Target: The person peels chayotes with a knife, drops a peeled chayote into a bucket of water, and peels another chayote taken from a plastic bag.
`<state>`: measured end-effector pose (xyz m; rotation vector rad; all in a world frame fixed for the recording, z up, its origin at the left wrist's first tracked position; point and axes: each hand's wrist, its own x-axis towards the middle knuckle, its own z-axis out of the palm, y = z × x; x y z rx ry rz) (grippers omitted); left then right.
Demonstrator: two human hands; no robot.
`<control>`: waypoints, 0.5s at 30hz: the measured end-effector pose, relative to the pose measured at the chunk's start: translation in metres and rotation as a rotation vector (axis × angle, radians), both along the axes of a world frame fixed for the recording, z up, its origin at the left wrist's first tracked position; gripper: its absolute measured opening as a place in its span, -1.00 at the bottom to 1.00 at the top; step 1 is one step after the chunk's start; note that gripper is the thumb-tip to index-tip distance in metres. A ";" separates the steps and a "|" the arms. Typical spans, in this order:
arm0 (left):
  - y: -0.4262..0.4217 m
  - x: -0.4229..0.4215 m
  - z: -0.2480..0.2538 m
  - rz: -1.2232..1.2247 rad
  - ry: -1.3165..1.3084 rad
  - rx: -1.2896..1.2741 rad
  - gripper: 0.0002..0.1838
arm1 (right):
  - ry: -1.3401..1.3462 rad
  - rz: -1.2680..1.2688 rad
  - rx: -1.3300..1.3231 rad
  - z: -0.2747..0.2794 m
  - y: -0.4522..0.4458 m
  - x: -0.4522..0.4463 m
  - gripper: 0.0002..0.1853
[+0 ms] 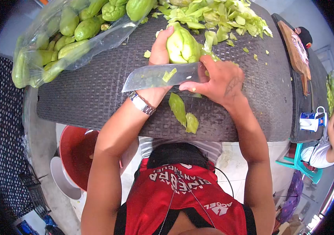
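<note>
A pale green chayote (181,45) is gripped by my left hand (160,53) above the dark woven-pattern table (96,94). My left thumb lies along its side; the other fingers are hidden. My right hand (223,80) is closed around the handle end of a wide-bladed knife (143,77), whose handle is mostly covered. The blade points left and crosses in front of my left hand, just below the chayote. A bit of peel (169,75) sticks to the blade. Strips of green peel (177,108) are below the knife, near the table's front edge.
A clear plastic bag (114,37) of chayotes lies at the back left. A heap of peels (237,17) covers the back right. Rightward are a wooden board (296,55), a mug (310,122) and a seated person (325,150). A red bucket (71,156) stands below, left.
</note>
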<state>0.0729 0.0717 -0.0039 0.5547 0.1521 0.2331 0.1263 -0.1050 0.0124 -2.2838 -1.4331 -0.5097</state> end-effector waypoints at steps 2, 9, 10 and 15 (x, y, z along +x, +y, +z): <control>-0.001 0.000 0.002 0.013 0.007 0.007 -0.57 | -0.005 0.001 0.010 -0.002 0.000 0.001 -0.23; 0.001 -0.005 0.009 0.017 0.009 -0.049 -0.60 | 0.049 -0.086 0.026 0.004 -0.012 0.017 -0.22; 0.000 -0.004 0.009 0.023 0.015 -0.049 -0.60 | 0.043 -0.065 0.031 0.004 -0.009 0.016 -0.24; -0.001 -0.004 0.004 -0.011 0.003 -0.051 -0.60 | 0.004 -0.045 0.008 0.008 -0.010 0.013 -0.28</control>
